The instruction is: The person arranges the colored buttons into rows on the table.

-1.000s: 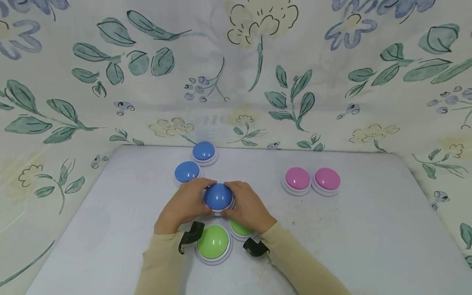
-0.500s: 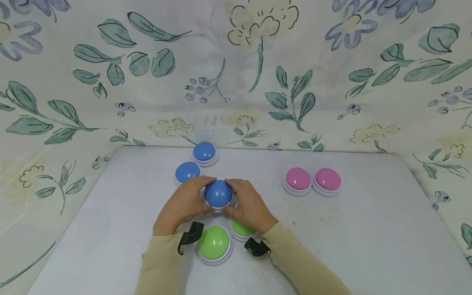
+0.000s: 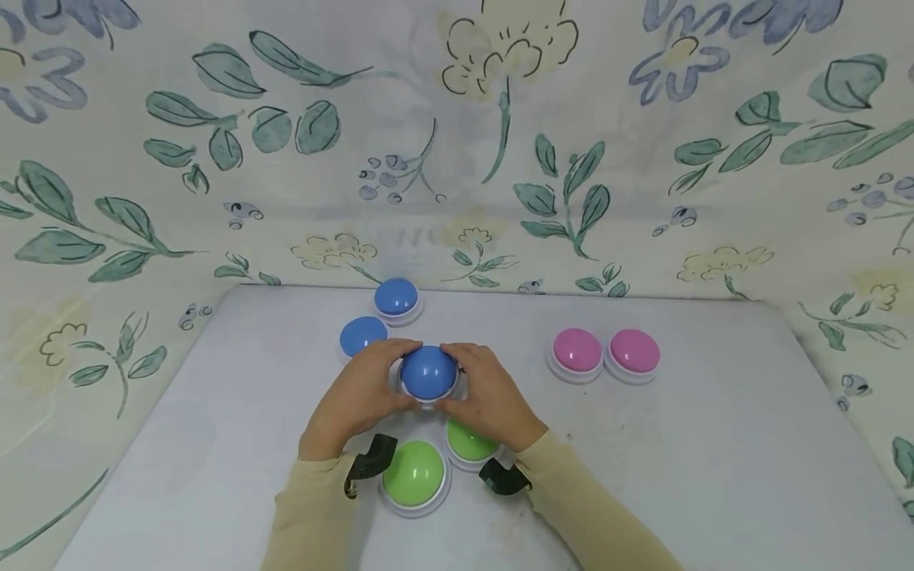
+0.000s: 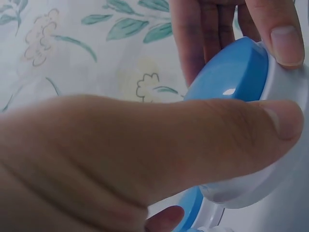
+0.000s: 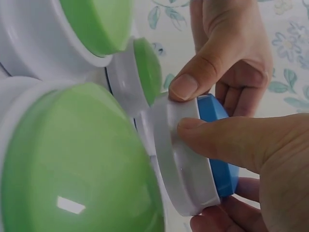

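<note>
A blue dome push button (image 3: 428,373) with a white round base is held between both hands in the head view. My left hand (image 3: 360,392) grips its left side, thumb at the near edge of the base. From the other side my right hand (image 3: 489,396) grips it the same way. Both thumbs press the white base (image 5: 186,159) in the right wrist view, and the blue cap (image 4: 231,72) is partly covered in the left wrist view. Just below the hands are two green dome buttons, one nearer (image 3: 412,473) and one partly under the right hand (image 3: 471,441).
Two more blue buttons, one at the back (image 3: 396,297) and one beside the left hand (image 3: 363,336), stand on the white table (image 3: 678,460). A pair of pink buttons (image 3: 577,350) sits to the right. Patterned floral cloth (image 3: 457,159) rises behind the table.
Both hands have shifted slightly away and to the right, carrying the blue push button. The other buttons keep their places on the table.
</note>
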